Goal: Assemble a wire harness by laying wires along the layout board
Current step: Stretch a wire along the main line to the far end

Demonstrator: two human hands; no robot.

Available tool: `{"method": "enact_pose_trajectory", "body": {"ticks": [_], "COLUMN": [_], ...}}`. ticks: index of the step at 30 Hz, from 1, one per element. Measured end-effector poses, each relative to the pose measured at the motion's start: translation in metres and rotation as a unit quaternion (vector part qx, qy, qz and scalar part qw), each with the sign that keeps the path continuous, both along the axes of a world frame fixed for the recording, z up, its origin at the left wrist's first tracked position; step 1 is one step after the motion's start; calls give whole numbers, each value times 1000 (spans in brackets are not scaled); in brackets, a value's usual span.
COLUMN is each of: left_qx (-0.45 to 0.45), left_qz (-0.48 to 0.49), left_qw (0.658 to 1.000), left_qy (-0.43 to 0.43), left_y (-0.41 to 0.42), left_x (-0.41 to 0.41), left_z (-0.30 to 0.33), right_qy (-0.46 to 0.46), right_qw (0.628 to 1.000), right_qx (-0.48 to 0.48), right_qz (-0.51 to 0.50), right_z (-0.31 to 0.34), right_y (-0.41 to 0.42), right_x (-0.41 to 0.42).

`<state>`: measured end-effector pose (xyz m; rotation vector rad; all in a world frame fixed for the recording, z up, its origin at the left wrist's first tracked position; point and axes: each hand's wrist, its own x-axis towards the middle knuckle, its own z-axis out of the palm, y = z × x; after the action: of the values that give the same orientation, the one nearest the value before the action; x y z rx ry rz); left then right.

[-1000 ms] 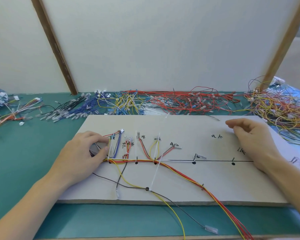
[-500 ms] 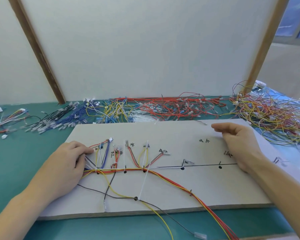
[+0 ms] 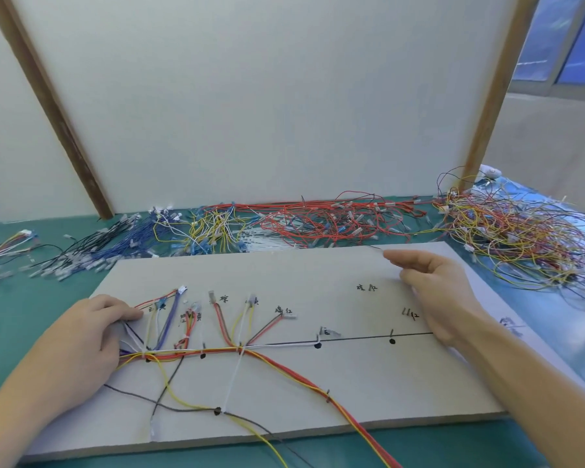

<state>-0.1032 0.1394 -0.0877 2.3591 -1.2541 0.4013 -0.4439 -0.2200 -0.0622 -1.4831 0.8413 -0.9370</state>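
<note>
A pale layout board [image 3: 352,393] lies flat on the green table, marked with a black line, dots and handwritten labels. A bundle of red, yellow, orange and blue wires [image 3: 190,352] runs along the line on its left half, with branches fanning up to small connectors and a red and yellow tail [image 3: 345,417] trailing off the front edge. My left hand [image 3: 88,336] rests palm down on the bundle's left end, fingertips pressing the wires there. My right hand [image 3: 439,292] hovers over the board's right part, fingers loosely curled and apart, holding nothing.
Piles of loose wires lie behind the board: black and blue [image 3: 108,244], yellow and white [image 3: 210,231], red [image 3: 335,221], and a mixed tangle [image 3: 520,244] at the right. A white panel [image 3: 267,96] with brown wooden struts stands at the back.
The view has tilted up and drifted right. My left hand has slid slightly left along the bundle's end. My right hand has lifted and reached further toward the board's back edge.
</note>
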Motion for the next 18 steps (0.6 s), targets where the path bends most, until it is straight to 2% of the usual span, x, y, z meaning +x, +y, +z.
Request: {"method": "enact_pose_trajectory", "body": {"ticks": [8, 14, 18], "left_qx": [31, 8, 27], "left_qz": [56, 58, 45], "left_qw": [998, 998, 999], "left_qy": [15, 27, 12], "left_y": [54, 64, 63], "left_x": [52, 58, 50], "left_z": [-10, -8, -3], "right_qy": [10, 24, 48], "right_qw": [998, 998, 997], "right_qx": [-14, -23, -38], "right_qz": [55, 44, 47], "right_z": [-3, -4, 0], "right_y": [34, 46, 52], "right_x": [36, 46, 44]}}
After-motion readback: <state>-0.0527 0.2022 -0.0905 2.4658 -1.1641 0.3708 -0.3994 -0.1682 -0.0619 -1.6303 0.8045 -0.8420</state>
